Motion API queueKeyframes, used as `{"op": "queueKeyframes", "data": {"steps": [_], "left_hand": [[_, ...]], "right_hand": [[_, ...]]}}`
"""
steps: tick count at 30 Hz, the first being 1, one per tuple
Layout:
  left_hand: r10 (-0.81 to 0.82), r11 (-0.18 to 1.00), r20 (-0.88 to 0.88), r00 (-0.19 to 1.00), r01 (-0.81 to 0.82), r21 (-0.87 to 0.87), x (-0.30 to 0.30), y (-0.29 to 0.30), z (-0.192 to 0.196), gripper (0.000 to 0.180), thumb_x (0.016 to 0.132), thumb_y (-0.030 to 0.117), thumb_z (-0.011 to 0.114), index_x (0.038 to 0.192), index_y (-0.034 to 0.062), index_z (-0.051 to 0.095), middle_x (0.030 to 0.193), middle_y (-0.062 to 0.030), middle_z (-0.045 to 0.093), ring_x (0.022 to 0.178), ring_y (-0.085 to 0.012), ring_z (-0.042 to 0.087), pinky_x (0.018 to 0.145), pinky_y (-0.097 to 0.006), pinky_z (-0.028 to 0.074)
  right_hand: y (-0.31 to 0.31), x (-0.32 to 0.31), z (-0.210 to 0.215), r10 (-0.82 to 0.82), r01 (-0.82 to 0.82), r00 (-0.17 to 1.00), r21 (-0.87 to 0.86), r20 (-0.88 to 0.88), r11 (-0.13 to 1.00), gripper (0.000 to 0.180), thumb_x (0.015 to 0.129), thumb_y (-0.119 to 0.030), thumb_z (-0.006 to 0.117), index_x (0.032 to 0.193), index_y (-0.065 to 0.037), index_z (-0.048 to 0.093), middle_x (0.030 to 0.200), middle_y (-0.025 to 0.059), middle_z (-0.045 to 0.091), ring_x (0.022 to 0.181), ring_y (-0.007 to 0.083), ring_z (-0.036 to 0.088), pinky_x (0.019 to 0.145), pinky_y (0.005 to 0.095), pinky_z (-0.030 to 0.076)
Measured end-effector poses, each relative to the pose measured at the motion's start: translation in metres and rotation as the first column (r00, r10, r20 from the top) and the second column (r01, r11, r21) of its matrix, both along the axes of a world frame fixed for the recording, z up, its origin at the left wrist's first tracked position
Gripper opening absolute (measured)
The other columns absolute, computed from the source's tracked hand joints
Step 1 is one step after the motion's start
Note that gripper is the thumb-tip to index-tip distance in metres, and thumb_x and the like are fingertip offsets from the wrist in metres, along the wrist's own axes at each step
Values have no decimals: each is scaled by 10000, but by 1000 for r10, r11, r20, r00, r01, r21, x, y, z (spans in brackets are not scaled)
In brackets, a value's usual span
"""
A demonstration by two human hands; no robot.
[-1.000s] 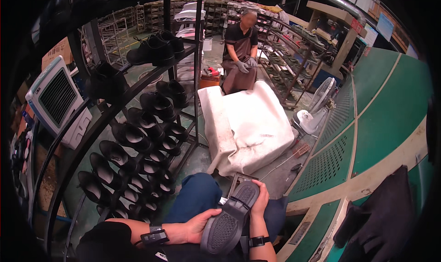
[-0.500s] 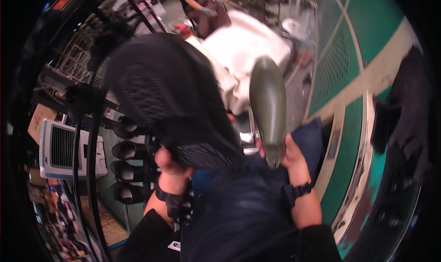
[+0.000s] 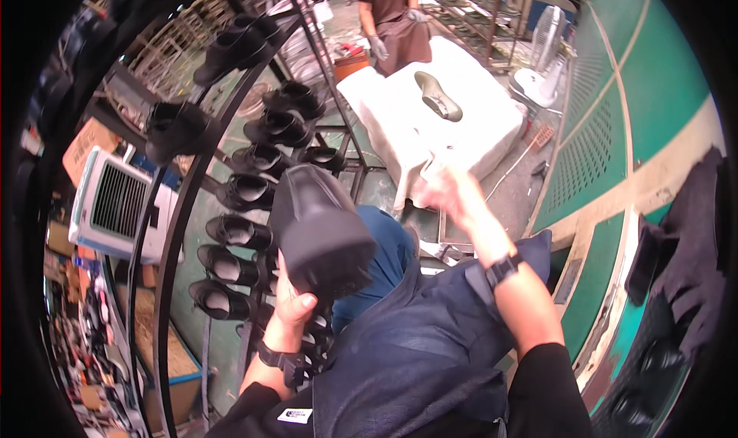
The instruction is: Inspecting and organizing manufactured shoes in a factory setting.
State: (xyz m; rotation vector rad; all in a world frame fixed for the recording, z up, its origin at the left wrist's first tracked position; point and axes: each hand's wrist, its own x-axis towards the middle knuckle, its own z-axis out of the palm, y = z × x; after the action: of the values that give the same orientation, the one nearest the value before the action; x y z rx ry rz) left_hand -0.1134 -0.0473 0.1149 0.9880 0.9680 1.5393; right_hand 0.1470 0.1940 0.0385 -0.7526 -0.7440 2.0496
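Shoe (image 3: 321,227) x1, L hand (image 3: 290,306)

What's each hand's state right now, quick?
Left hand: closed on a black shoe.
Right hand: reaching out; fingers blurred and washed out, so open or closed can't be told.

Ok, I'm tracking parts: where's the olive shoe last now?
In the head view, the shoe last lies on the white cover, right of upper centre, beyond the right hand.
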Motion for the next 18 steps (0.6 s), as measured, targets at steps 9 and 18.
{"op": "queueKeyframes", "data": {"steps": [9, 18], "left_hand": [[10, 973, -854, 520, 191, 128, 50, 46, 16, 915, 751, 511, 815, 1501, 202, 393, 1635, -249, 60, 1512, -454, 37, 1194, -573, 150], [402, 882, -861, 311, 121, 456, 48, 11, 52, 333, 771, 347, 764, 905, 96, 591, 763, -59, 637, 792, -292, 655, 798, -454, 489]], "right_hand": [[-96, 3, 38, 311, -307, 923, 51, -227, 950, 794, 954, -430, 607, 1538, -6, 275, 1526, 175, 400, 1378, 286, 442, 1132, 407, 383], [-130, -42, 81, 408, -433, 899, 184, 159, 882, 706, 985, -344, 582, 1536, -14, 289, 1444, 135, 472, 1259, 214, 534, 1039, 362, 460]]}}
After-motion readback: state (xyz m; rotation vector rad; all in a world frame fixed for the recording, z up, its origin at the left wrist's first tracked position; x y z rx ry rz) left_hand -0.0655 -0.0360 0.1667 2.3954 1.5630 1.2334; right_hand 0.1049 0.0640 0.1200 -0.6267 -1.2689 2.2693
